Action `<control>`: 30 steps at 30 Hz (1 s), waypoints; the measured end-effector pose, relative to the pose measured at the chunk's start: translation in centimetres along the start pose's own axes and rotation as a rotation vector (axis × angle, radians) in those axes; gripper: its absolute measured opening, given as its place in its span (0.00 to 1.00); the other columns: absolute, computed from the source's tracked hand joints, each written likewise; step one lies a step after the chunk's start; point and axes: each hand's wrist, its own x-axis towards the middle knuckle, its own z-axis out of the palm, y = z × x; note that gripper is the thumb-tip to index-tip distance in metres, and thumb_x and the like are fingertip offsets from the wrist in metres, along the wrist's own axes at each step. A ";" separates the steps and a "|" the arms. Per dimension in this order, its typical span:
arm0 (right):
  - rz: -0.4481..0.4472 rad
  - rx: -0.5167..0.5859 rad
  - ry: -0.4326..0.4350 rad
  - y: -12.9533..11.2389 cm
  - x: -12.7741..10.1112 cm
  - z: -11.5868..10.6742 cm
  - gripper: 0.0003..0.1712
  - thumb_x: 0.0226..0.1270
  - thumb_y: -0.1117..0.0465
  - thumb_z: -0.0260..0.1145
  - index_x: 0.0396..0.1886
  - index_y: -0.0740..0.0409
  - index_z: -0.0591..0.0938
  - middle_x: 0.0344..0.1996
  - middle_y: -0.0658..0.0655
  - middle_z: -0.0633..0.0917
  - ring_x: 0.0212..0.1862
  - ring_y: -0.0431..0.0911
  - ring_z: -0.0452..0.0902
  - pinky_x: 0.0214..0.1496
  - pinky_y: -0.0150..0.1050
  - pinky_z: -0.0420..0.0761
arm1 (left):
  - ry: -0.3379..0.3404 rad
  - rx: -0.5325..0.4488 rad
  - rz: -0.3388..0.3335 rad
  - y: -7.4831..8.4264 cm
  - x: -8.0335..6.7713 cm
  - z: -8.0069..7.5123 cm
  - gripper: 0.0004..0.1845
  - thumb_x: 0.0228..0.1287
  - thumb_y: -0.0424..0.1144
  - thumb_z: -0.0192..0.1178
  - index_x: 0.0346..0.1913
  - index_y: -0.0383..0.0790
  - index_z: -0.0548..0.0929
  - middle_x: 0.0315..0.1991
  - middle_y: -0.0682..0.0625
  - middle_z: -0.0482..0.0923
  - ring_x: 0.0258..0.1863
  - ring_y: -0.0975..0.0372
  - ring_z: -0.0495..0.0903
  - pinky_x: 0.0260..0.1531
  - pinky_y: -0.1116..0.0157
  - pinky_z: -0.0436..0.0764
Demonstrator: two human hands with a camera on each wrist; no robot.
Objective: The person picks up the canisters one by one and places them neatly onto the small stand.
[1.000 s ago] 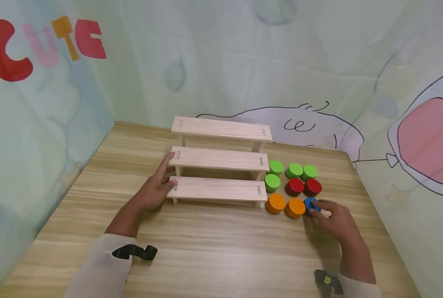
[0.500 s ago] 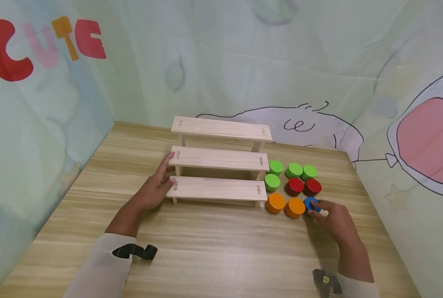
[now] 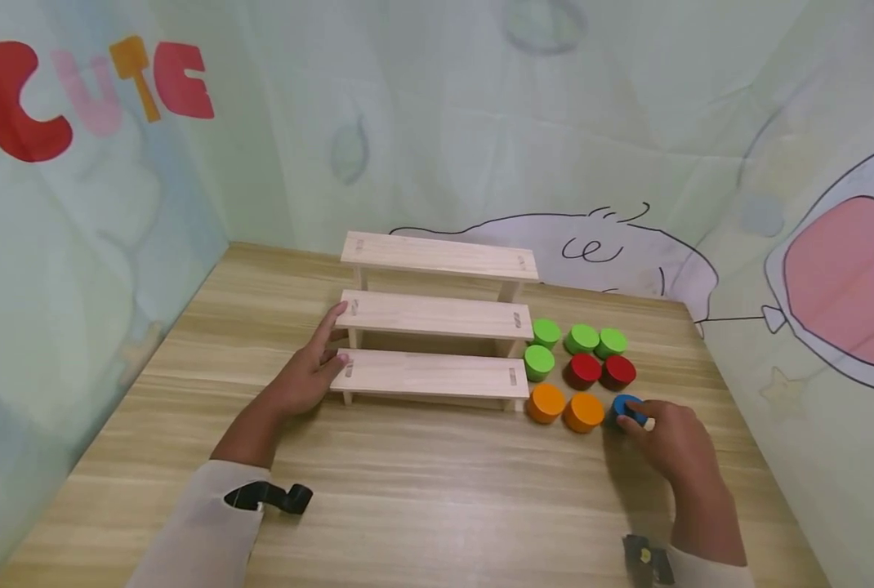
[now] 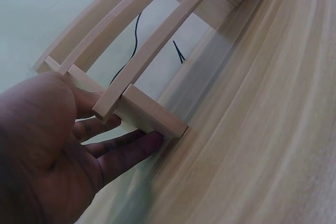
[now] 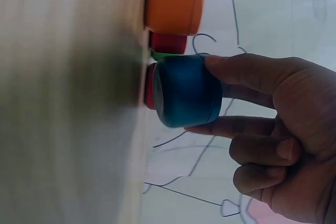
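My hands are well apart over a table point(image 3: 437, 498) of pale, streaky wood grain, which stretches between my forearms and on past my fingers to the wall hangings. My left hand point(image 3: 305, 380) rests at the left end of a stepped wooden rack point(image 3: 433, 314), thumb on the lowest step, index finger at the corner of the middle one, other fingertips against its side, loosely extended. My right hand point(image 3: 675, 441) pinches a blue block point(image 5: 186, 93) between thumb and fingers; whether its lower edge clears the tabletop I cannot tell. A soft shadow falls on the wood below that hand.

Just left of the blue block stand two orange blocks point(image 3: 584, 412); a little beyond my right hand are two red blocks point(image 3: 584, 371), with four green blocks point(image 3: 581, 339) behind and beside them, toward the rack.

Beyond both hands hangs a creased, pale green cloth point(image 3: 437, 139). Far up past my left hand, bright letters point(image 3: 21, 102) spell CUTE. To the right of my right hand, the hanging shows a pink heart point(image 3: 845, 278) inside a balloon outline, and below it a faint star point(image 3: 782, 388)
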 end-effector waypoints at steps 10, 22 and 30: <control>-0.036 -0.070 0.119 -1.8 -1.3 -1.6 0.26 0.77 0.49 0.72 0.63 0.63 0.89 0.45 0.66 0.92 0.35 0.55 0.83 0.30 0.48 0.80 | 0.001 -0.001 -0.010 0.0 -0.1 -0.1 0.45 0.89 0.37 0.47 0.89 0.72 0.33 0.87 0.27 0.50 0.77 0.25 0.68 0.71 0.29 0.75; -0.179 -0.080 0.466 -5.4 -1.2 -2.6 0.25 0.73 0.54 0.76 0.65 0.60 0.88 0.60 0.73 0.88 0.48 0.73 0.88 0.32 0.60 0.86 | 0.008 0.015 -0.007 0.1 -0.4 -0.4 0.45 0.90 0.36 0.46 0.90 0.70 0.32 0.86 0.26 0.52 0.78 0.25 0.67 0.73 0.28 0.71; -0.345 0.008 0.588 -7.6 0.0 -4.3 0.24 0.70 0.58 0.78 0.63 0.61 0.89 0.58 0.71 0.89 0.50 0.71 0.88 0.35 0.62 0.87 | -0.006 -0.001 0.031 -0.1 -0.1 -0.1 0.44 0.89 0.34 0.45 0.90 0.66 0.32 0.85 0.24 0.53 0.77 0.25 0.68 0.71 0.29 0.74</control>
